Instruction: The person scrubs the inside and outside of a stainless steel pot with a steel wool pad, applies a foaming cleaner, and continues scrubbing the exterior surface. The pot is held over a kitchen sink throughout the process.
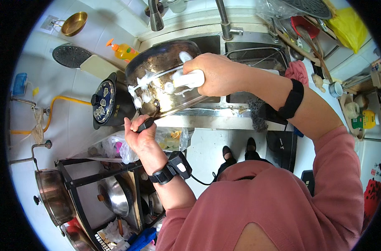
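Observation:
My left hand [141, 128] grips the dark handle of a large metal pan [165, 56], tilted above the left part of the sink, its inner or outer side not certain. Across the browned, shiny metal lie streaks and blobs of white foam [145, 80]. In my right hand [209, 74] is a white object [190, 79], perhaps a spray-bottle head or scrubber handle, held over the pan's right side; the fingers hide part of it. The double-bowl steel sink [221, 106] lies beneath, partly covered by the pan.
A lidded pot [104, 102] and an orange soap bottle [124, 52] stand left of the pan. Two faucets [227, 28] rise behind the sink. A wire basket [256, 50] sits in the right bowl, near a pink cloth [297, 72]. A black rack [71, 182] stands lower left.

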Demonstrator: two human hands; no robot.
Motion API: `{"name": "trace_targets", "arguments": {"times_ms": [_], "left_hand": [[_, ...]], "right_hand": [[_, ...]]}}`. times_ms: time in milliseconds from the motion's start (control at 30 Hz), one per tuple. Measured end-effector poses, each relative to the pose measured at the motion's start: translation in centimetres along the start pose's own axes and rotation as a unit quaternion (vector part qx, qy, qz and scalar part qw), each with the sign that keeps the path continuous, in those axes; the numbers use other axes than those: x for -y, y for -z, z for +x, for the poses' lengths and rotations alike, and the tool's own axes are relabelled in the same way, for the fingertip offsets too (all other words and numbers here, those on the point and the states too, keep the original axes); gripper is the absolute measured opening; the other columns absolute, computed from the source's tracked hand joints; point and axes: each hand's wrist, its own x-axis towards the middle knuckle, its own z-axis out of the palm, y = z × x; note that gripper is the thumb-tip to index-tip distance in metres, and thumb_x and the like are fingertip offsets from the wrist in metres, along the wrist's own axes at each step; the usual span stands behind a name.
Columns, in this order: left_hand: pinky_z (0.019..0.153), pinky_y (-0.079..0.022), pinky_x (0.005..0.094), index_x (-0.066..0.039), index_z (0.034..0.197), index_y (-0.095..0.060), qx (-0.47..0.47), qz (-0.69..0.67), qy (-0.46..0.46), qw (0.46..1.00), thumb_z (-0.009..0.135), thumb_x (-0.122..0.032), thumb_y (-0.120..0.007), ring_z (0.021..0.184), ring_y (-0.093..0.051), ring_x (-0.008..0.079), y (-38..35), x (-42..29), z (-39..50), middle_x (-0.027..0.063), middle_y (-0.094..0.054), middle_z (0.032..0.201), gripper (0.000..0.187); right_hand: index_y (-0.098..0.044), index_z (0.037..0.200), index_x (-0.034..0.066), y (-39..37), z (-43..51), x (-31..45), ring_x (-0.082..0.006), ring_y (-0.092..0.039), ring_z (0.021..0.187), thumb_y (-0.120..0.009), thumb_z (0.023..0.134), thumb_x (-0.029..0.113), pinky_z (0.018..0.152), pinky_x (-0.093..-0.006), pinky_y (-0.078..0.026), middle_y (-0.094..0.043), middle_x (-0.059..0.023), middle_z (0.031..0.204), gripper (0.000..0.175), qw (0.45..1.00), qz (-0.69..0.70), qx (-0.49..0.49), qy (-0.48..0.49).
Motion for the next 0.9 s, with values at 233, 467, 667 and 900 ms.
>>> {"name": "trace_targets", "arguments": {"times_ms": [233,467,667,900], "left_hand": [[0.050,-0.037,0.0273,-0.016,0.057,-0.036,0.008,0.023,0.010,1.000,0.095,-0.028,-0.059,0.041,-0.037,0.0099,0.3,0.5,-0.2,-0.0047,-0.033,0.048,0.046],[0.050,-0.037,0.0282,-0.016,0.058,-0.036,0.008,0.025,0.027,0.999,0.093,-0.029,-0.061,0.042,-0.038,0.0106,0.9,1.4,0.2,-0.0044,-0.035,0.048,0.044],[0.050,-0.037,0.0283,-0.016,0.058,-0.037,0.018,0.046,0.031,0.998,0.093,-0.028,-0.060,0.042,-0.038,0.0105,1.3,1.8,0.0,-0.0048,-0.035,0.048,0.043],[0.049,-0.037,0.0283,-0.015,0.059,-0.038,0.019,0.067,0.013,0.997,0.094,-0.027,-0.059,0.042,-0.038,0.0105,1.7,2.6,-0.2,-0.0044,-0.036,0.048,0.043]], "right_hand": [[-0.068,0.101,0.0026,-1.4,0.0,1.6,-0.0357,-0.067,0.084,-0.061,0.070,0.003,0.075,-0.0413,-0.051,-0.069,-0.0176,0.086,0.032,0.997,0.039,0.072,0.000],[-0.067,0.100,0.0027,-2.5,-0.2,1.8,-0.0355,-0.066,0.086,-0.061,0.069,0.003,0.074,-0.0414,-0.050,-0.068,-0.0185,0.088,0.031,0.997,-0.046,0.062,-0.015],[-0.068,0.097,0.0031,-2.0,-0.9,1.0,-0.0358,-0.067,0.084,-0.061,0.069,0.005,0.072,-0.0433,-0.051,-0.069,-0.0175,0.085,0.029,0.994,-0.094,0.026,-0.041],[-0.068,0.093,0.0027,-1.6,-1.6,0.5,-0.0390,-0.065,0.085,-0.063,0.069,0.010,0.072,-0.0458,-0.051,-0.068,-0.0184,0.086,0.026,0.997,-0.059,-0.041,0.008]]}}
